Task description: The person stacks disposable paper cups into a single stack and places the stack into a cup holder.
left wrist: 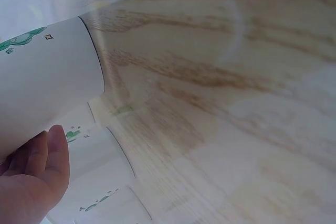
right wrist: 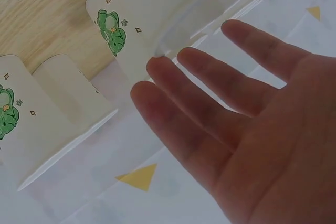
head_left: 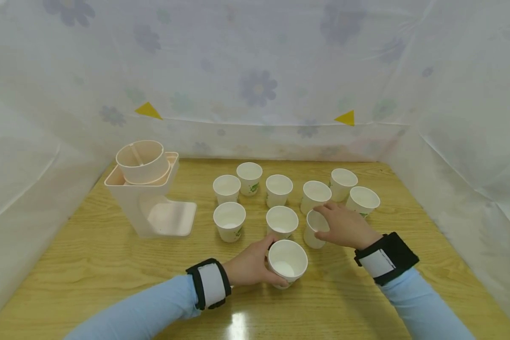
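Observation:
My left hand holds a white paper cup from its left side, at the front of the group. In the left wrist view, the fingers curve against that cup, which has a green print. My right hand is at another white paper cup, just behind and to the right of the first, with thumb and fingers spread about its rim. The right wrist view shows straight, parted fingers close to a cup; whether they touch it I cannot tell.
Several more paper cups stand upright, mouths up, across the middle and back of the wooden table. At the left is a cream dispenser-like stand with a round top. A pale flowered sheet hangs behind and at both sides.

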`<action>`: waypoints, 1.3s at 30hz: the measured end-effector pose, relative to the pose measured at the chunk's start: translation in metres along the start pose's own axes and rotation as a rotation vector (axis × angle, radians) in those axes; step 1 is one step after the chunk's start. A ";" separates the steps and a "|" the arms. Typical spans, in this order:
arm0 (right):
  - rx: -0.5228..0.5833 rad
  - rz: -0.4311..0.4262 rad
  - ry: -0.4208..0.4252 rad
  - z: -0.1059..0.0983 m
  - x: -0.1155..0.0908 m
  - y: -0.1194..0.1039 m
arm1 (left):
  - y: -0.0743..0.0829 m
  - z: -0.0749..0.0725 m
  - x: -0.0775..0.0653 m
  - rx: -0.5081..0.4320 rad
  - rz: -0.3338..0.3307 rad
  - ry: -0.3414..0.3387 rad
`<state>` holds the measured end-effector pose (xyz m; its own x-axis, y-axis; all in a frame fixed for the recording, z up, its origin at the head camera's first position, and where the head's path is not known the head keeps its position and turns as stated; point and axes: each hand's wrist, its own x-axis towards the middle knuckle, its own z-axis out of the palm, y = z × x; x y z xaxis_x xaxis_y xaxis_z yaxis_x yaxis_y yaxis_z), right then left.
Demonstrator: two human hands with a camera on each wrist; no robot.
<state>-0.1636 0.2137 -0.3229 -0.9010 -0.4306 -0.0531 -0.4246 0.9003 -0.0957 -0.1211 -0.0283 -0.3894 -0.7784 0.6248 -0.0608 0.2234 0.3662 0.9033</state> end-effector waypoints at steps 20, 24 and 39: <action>-0.023 0.089 -0.028 -0.002 0.000 0.002 | 0.000 0.000 -0.001 0.008 0.003 0.003; -0.028 0.101 -0.035 -0.003 0.000 0.001 | 0.001 0.001 -0.001 0.014 0.013 0.002; -0.049 0.126 -0.026 -0.009 -0.003 -0.005 | 0.002 0.000 -0.002 0.000 0.008 -0.003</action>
<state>-0.1598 0.2108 -0.3131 -0.9452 -0.3148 -0.0871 -0.3126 0.9491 -0.0376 -0.1195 -0.0285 -0.3875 -0.7749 0.6297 -0.0547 0.2295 0.3610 0.9039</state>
